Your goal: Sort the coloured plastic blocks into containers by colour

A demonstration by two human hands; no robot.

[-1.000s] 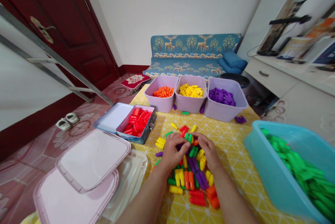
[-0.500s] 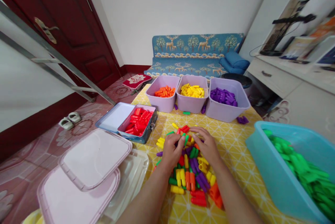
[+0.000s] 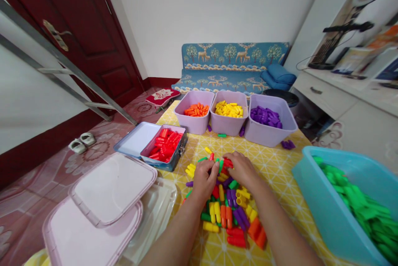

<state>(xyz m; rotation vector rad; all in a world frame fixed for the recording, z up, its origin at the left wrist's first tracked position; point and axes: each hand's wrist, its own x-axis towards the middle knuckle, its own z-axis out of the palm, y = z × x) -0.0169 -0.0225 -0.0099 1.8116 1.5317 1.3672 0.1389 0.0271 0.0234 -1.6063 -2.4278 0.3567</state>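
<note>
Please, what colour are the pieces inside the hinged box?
The pieces are red; the head view shows them best.

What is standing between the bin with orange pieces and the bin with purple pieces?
In the head view, a lilac bin of yellow pieces stands between them; loose purple pieces lie beside its base.

My head camera looks from close above the counter [image 3: 280, 171], forward and down, the sofa [image 3: 233, 69] beyond it.

A yellow table [image 3: 280, 170] carries coloured pieces [image 3: 229, 216], lilac tubs [image 3: 228, 126], a tin [image 3: 178, 159], lids [image 3: 112, 187] and a turquoise bin [image 3: 323, 199]
</note>
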